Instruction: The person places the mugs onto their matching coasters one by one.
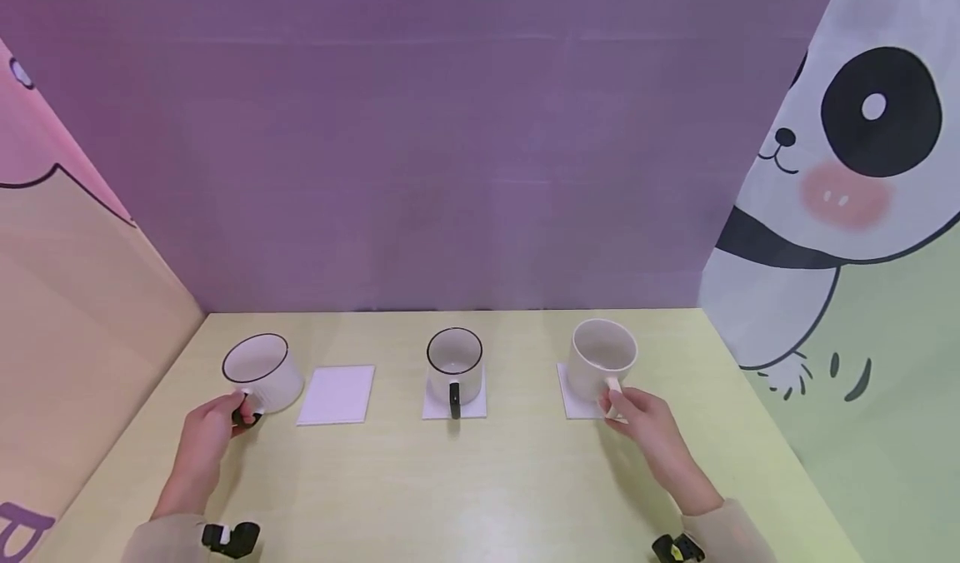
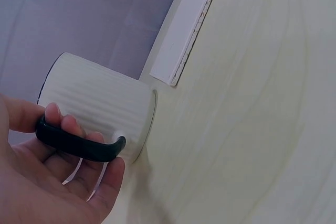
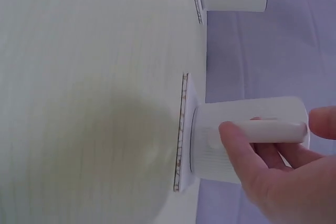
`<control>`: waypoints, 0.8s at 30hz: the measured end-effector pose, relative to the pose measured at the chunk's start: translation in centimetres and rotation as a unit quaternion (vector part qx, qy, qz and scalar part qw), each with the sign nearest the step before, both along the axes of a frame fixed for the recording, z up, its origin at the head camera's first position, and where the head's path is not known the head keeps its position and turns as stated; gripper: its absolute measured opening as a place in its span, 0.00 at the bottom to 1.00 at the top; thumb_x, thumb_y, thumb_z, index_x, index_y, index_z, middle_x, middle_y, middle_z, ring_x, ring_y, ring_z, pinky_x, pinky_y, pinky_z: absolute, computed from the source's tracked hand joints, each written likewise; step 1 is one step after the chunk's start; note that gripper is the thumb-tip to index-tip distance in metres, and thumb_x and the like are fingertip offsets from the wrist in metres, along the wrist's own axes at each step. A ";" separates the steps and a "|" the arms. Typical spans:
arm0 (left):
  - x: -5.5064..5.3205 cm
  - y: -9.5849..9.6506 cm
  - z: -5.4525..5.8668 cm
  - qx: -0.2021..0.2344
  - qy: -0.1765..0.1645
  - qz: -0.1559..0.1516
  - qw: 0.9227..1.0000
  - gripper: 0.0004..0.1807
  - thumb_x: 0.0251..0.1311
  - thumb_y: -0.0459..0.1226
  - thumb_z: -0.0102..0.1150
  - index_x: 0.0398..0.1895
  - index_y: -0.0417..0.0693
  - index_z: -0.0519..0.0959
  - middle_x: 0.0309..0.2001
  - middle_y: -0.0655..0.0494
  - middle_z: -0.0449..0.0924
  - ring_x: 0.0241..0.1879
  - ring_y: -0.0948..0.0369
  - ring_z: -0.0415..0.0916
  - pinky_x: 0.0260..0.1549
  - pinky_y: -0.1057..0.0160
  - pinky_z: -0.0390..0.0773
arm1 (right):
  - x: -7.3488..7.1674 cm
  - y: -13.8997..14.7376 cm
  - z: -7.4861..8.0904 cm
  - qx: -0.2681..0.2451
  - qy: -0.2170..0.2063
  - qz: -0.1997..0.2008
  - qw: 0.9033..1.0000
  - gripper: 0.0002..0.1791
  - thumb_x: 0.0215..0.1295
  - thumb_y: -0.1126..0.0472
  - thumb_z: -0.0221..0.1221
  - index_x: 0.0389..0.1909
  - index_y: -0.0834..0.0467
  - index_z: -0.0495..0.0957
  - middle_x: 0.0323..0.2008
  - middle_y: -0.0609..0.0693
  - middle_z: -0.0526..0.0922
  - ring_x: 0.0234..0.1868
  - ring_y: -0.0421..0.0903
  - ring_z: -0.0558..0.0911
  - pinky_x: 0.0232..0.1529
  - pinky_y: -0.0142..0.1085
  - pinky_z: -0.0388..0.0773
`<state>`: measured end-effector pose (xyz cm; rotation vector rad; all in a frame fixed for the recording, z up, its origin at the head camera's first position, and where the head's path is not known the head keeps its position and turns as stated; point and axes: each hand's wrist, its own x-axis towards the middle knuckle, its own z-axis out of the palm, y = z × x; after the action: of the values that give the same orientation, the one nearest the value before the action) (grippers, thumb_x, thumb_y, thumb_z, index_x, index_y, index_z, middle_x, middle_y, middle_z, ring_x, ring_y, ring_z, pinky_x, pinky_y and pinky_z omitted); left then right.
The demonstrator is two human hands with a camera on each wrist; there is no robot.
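Observation:
At the far left of the table, my left hand grips the black handle of a white mug with a dark rim. That mug is beside a square white coaster, its base close to the tabletop in the left wrist view. My right hand holds the white handle of an all-white mug, fingers curled through it. This second mug stands upright over the right coaster, its base right at the coaster's surface.
Between the hands, another dark-rimmed white mug stands on the middle coaster, black handle toward me. A purple backdrop rises behind the table's back edge. Printed panels flank both sides, with a panda on the right one.

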<state>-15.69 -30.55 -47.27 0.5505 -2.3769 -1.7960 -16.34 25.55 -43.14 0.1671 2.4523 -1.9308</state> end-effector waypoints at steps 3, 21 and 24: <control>0.0 0.0 0.0 0.001 0.001 0.003 1.000 0.25 0.79 0.43 0.39 0.28 0.38 0.79 0.26 0.61 0.74 0.33 0.64 0.71 0.36 0.70 0.74 | 0.5 0.2 0.2 0.038 0.012 0.009 0.999 0.16 0.77 0.65 0.52 0.49 0.76 0.77 0.49 0.65 0.81 0.55 0.56 0.81 0.55 0.45 0.81; -0.1 0.2 0.4 0.006 -0.024 0.013 1.000 0.25 0.79 0.45 0.38 0.33 0.36 0.78 0.28 0.60 0.74 0.35 0.63 0.70 0.38 0.69 0.74 | 2.3 0.2 2.1 0.248 0.126 -0.035 0.960 0.14 0.74 0.61 0.57 0.52 0.68 0.80 0.47 0.62 0.84 0.48 0.58 0.84 0.48 0.48 0.80; -0.1 0.2 0.4 0.011 -0.025 0.011 1.000 0.25 0.79 0.44 0.38 0.32 0.37 0.78 0.28 0.60 0.74 0.35 0.63 0.71 0.37 0.69 0.74 | 2.3 -0.1 2.2 0.260 0.156 -0.038 0.952 0.13 0.73 0.63 0.58 0.51 0.68 0.81 0.47 0.61 0.84 0.47 0.58 0.84 0.49 0.50 0.79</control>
<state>-15.74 -30.38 -46.91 0.6274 -2.3754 -1.8234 -14.01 25.41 -40.91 -0.0462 3.1631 -1.3683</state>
